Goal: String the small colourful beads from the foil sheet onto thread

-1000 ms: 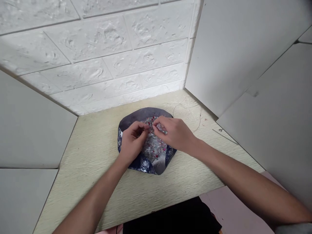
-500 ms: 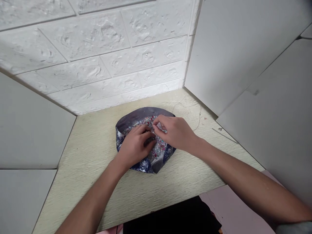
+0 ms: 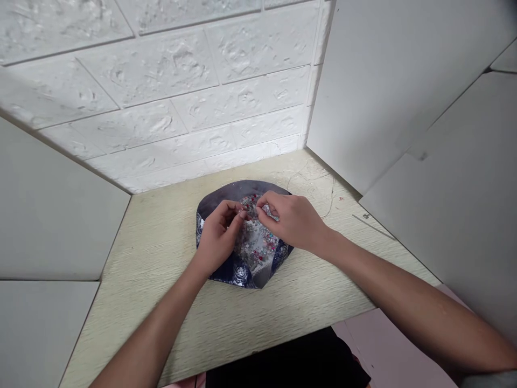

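1. The left hand (image 3: 220, 237) is curled, thumb and forefinger pinched together; whatever it holds is too small to tell.
2. The right hand (image 3: 293, 221) also pinches, its fingertips (image 3: 262, 206) over the beads.
3. Red and silver beads (image 3: 255, 245) lie under both hands, on a dark blue rose-patterned cloth (image 3: 241, 275) with raised edges, mid-bench (image 3: 161, 318).
4. A thin wire (image 3: 332, 196) lies near the bench's far right corner.

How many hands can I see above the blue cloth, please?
2. The left hand is over the left side of the dark blue patterned cloth; the right hand is over its right side, fingertips near the small beads.
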The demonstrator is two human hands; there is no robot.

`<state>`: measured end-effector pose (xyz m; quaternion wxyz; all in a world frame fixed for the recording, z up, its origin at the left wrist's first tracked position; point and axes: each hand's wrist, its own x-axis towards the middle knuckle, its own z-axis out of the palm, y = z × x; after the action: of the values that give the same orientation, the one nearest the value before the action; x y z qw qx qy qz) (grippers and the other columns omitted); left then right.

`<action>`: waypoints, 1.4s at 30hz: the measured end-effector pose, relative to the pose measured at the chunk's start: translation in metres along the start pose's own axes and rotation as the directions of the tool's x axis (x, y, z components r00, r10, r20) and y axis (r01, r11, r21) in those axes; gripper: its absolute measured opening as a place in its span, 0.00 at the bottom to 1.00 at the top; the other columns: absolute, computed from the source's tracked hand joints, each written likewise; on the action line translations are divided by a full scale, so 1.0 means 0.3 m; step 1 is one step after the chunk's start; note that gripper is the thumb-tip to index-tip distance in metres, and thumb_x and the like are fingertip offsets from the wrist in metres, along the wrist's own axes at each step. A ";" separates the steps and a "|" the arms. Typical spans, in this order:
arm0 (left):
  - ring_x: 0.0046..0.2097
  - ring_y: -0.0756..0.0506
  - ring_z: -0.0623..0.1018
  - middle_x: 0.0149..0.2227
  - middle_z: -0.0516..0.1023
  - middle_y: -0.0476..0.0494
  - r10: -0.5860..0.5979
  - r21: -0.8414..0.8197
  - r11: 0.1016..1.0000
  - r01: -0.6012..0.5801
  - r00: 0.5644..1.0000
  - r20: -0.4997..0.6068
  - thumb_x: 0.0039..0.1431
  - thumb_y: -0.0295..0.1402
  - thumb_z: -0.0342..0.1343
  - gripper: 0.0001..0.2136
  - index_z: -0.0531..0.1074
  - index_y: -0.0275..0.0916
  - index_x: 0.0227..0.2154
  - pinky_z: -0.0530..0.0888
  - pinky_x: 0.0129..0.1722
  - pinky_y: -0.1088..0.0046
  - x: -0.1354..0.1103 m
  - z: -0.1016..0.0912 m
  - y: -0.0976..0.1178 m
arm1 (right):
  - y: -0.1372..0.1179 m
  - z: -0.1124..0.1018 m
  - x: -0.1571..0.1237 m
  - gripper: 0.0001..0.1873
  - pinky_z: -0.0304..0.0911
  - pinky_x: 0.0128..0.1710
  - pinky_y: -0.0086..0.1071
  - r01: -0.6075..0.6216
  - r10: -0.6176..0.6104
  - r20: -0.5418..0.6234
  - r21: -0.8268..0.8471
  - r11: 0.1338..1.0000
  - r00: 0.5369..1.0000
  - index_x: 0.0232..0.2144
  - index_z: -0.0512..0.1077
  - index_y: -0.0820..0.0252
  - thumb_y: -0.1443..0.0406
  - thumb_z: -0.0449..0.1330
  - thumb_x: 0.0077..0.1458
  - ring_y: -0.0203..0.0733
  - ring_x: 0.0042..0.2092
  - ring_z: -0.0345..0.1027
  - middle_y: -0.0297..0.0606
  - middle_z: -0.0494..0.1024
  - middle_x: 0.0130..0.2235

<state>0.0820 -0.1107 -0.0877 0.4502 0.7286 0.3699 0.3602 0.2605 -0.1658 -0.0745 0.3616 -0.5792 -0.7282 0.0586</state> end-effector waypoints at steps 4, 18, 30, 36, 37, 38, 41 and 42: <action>0.32 0.50 0.72 0.31 0.74 0.47 -0.102 -0.200 0.975 0.098 0.995 -0.011 0.52 0.36 0.63 0.09 0.72 0.37 0.33 0.67 0.30 0.76 0.007 0.003 0.013 | -0.002 0.002 0.001 0.08 0.47 0.25 0.28 0.003 -0.003 -0.011 -0.005 1.000 1.000 0.33 0.69 0.60 0.63 0.52 0.59 0.31 0.24 0.60 0.30 0.70 0.24; 0.33 0.50 0.74 0.34 0.78 0.46 -0.173 -0.435 0.884 0.173 0.984 0.039 0.50 0.34 0.64 0.07 0.77 0.38 0.33 0.69 0.35 0.76 0.006 -0.007 -0.007 | -0.007 -0.002 -0.002 0.07 0.49 0.23 0.26 0.095 -0.081 -0.155 0.084 0.992 0.985 0.34 0.68 0.61 0.65 0.52 0.60 0.28 0.22 0.56 0.28 0.67 0.22; 0.35 0.51 0.77 0.33 0.80 0.48 -0.161 -0.470 0.870 0.146 0.987 0.008 0.46 0.30 0.68 0.09 0.77 0.39 0.33 0.73 0.38 0.77 0.011 -0.001 -0.012 | -0.006 -0.005 -0.004 0.08 0.49 0.21 0.26 0.144 -0.134 -0.204 0.038 0.989 0.970 0.33 0.71 0.60 0.64 0.53 0.58 0.28 0.18 0.51 0.26 0.66 0.18; 0.31 0.53 0.75 0.30 0.80 0.49 -0.147 -0.462 0.878 0.130 0.989 -0.001 0.45 0.30 0.69 0.08 0.78 0.39 0.30 0.71 0.34 0.79 0.009 -0.004 -0.023 | -0.006 -0.010 -0.004 0.06 0.51 0.20 0.25 0.238 -0.235 -0.229 -0.011 0.971 0.945 0.29 0.71 0.61 0.66 0.54 0.56 0.27 0.18 0.53 0.26 0.67 0.18; 0.30 0.53 0.75 0.30 0.79 0.49 -0.151 -0.458 0.879 0.132 0.989 -0.004 0.44 0.30 0.69 0.08 0.78 0.39 0.29 0.71 0.33 0.79 0.009 -0.004 -0.023 | -0.006 -0.010 -0.004 0.06 0.51 0.20 0.25 0.253 -0.247 -0.243 -0.009 0.968 0.938 0.29 0.70 0.61 0.67 0.55 0.56 0.27 0.18 0.53 0.26 0.67 0.18; 0.30 0.53 0.75 0.29 0.79 0.49 -0.155 -0.455 0.880 0.134 0.988 -0.009 0.43 0.30 0.69 0.08 0.79 0.39 0.29 0.71 0.33 0.78 0.009 -0.004 -0.024 | -0.006 -0.009 -0.004 0.06 0.51 0.20 0.24 0.263 -0.255 -0.254 -0.006 0.965 0.933 0.29 0.70 0.61 0.67 0.55 0.56 0.26 0.18 0.52 0.25 0.67 0.18; 0.31 0.52 0.75 0.29 0.80 0.49 -0.156 -0.454 0.882 0.128 0.987 -0.025 0.42 0.31 0.70 0.09 0.79 0.39 0.28 0.71 0.33 0.77 0.008 -0.004 -0.025 | -0.009 -0.009 -0.004 0.06 0.51 0.19 0.24 0.277 -0.268 -0.270 -0.002 0.961 0.925 0.29 0.70 0.61 0.67 0.54 0.56 0.26 0.17 0.52 0.25 0.68 0.18; 0.31 0.52 0.75 0.29 0.80 0.49 -0.155 -0.457 0.881 0.124 0.988 -0.029 0.42 0.31 0.70 0.09 0.79 0.39 0.28 0.71 0.33 0.78 0.008 -0.004 -0.026 | -0.010 -0.009 -0.005 0.06 0.51 0.19 0.24 0.279 -0.270 -0.268 -0.003 0.960 0.925 0.29 0.70 0.61 0.67 0.54 0.57 0.26 0.17 0.52 0.25 0.68 0.18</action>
<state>0.0803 -0.1058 -0.0939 0.6202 0.5630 0.3415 0.4264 0.2597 -0.1689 -0.0717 0.4708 -0.4677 -0.7458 -0.0581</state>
